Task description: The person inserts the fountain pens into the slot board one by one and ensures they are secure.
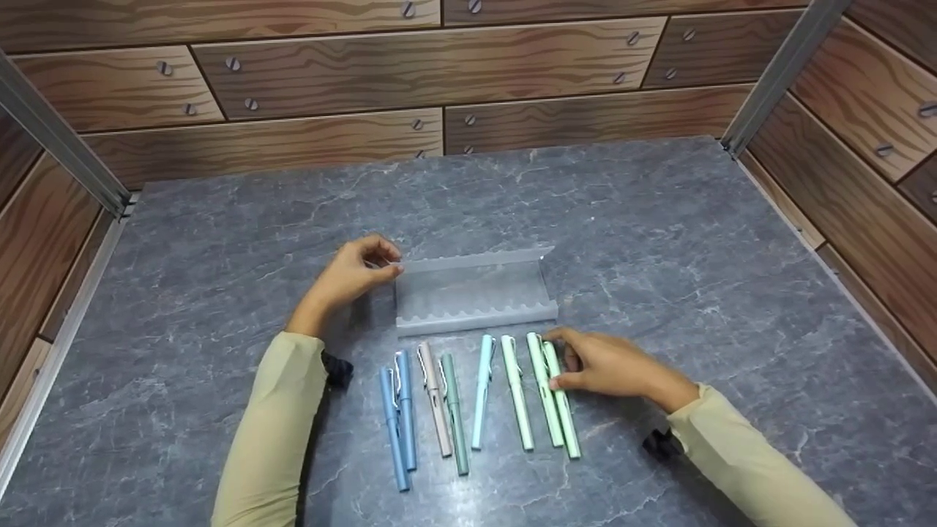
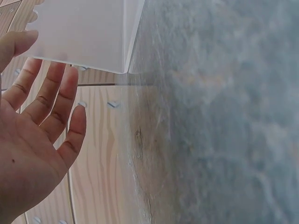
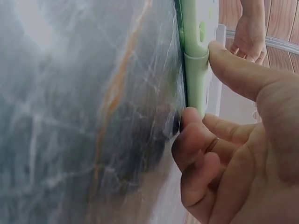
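A translucent plastic tray (image 1: pixel 476 320) with notched long sides stands mid-table. At its far left corner my left hand (image 1: pixel 357 269) holds the edge between thumb and fingers; the left wrist view has the thumb over the notched plastic (image 2: pixel 84 32). My right hand (image 1: pixel 604 364) pinches the rightmost light green pen (image 1: pixel 566 421) with thumb and forefinger, its other fingers curled in. Beside that pen lie two more light green pens, the closer one (image 1: pixel 545 395) almost against it and the other (image 1: pixel 518 402) further left. In the right wrist view, the thumb presses the green pen (image 3: pixel 195 70) near a joint.
Left of the green pens lie a light blue pen (image 1: pixel 482 402), a dark green pen (image 1: pixel 455 424), a beige-pink pen (image 1: pixel 435 410) and two blue pens (image 1: pixel 393 439). Wood-patterned panels (image 1: pixel 424 69) wall the grey marbled table (image 1: pixel 256 241) at the back and sides.
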`<control>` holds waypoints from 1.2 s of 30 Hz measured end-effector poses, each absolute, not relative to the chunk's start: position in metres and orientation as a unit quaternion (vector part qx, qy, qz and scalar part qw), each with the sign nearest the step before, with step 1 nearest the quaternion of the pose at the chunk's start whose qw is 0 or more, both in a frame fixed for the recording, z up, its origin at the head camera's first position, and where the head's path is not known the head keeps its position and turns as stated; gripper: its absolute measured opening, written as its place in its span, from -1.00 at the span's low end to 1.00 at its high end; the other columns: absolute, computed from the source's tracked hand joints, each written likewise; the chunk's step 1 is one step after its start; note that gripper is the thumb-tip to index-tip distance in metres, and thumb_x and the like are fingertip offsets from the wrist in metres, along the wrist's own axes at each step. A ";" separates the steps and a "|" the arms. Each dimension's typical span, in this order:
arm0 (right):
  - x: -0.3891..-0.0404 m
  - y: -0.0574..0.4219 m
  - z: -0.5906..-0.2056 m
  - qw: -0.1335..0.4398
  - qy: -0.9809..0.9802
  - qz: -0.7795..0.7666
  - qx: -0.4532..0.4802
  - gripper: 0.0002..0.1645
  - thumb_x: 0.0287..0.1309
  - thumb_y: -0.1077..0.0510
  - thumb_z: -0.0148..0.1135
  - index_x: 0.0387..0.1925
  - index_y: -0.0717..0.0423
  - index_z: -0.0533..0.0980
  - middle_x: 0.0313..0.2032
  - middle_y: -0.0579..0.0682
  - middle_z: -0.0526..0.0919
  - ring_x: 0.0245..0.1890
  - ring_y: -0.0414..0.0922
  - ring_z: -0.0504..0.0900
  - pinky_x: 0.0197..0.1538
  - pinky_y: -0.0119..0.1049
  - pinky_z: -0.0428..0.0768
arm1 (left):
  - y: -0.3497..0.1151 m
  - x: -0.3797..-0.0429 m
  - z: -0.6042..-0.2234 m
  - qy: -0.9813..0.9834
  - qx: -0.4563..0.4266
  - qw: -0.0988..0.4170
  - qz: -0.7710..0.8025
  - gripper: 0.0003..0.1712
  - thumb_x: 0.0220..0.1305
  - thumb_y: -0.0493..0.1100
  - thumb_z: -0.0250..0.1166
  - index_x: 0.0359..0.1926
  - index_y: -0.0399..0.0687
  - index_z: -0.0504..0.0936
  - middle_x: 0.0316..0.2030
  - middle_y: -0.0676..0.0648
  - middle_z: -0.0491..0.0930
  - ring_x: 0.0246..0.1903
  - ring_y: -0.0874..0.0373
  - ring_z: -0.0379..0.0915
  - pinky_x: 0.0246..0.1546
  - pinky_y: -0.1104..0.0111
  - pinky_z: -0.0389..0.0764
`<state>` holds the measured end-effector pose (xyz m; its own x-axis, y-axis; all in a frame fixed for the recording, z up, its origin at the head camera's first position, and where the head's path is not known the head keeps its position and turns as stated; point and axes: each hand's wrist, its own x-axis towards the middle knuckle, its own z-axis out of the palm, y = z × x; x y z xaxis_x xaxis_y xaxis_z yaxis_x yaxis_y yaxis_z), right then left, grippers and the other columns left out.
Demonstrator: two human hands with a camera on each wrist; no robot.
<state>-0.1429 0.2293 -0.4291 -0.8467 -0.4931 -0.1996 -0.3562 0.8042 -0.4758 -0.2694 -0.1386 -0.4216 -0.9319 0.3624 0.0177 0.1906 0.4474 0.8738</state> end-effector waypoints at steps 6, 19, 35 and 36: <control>-0.143 0.227 -0.428 0.181 0.929 -0.251 -0.202 -0.17 0.02 -0.16 0.40 0.26 0.08 0.36 -0.49 -0.20 0.51 -0.55 -0.30 0.40 -0.45 -0.39 0.41 | -0.140 -0.270 -0.423 0.848 0.166 0.086 0.496 -0.74 0.17 -0.22 0.33 -0.15 -0.27 0.58 -0.22 -0.11 0.59 -0.24 0.17 0.46 -0.14 0.38 0.48; -0.142 0.225 -0.429 0.244 0.892 -0.344 -0.163 -0.17 0.07 0.11 0.39 0.34 0.14 0.24 -0.59 -0.08 0.57 -0.66 -0.18 0.54 -0.57 -0.31 0.54 | -0.140 -0.268 -0.423 0.848 0.171 0.095 0.493 -0.85 0.19 -0.22 0.30 -0.23 -0.19 0.60 -0.31 -0.03 0.58 -0.27 0.13 0.47 -0.19 0.35 0.52; -0.144 0.229 -0.428 0.256 0.879 -0.359 -0.181 -0.24 0.12 0.18 0.32 0.31 0.15 0.20 -0.56 -0.09 0.49 -0.66 -0.20 0.53 -0.55 -0.32 0.56 | -0.139 -0.269 -0.422 0.855 0.171 0.089 0.482 -0.84 0.21 -0.19 0.31 -0.23 -0.18 0.61 -0.27 -0.08 0.60 -0.23 0.09 0.50 -0.14 0.33 0.51; -0.144 0.230 -0.429 0.256 0.878 -0.362 -0.182 -0.24 0.13 0.18 0.31 0.31 0.14 0.20 -0.55 -0.09 0.48 -0.66 -0.20 0.53 -0.54 -0.31 0.57 | -0.139 -0.269 -0.422 0.854 0.171 0.089 0.483 -0.84 0.21 -0.19 0.31 -0.23 -0.18 0.61 -0.26 -0.08 0.60 -0.23 0.09 0.50 -0.13 0.33 0.51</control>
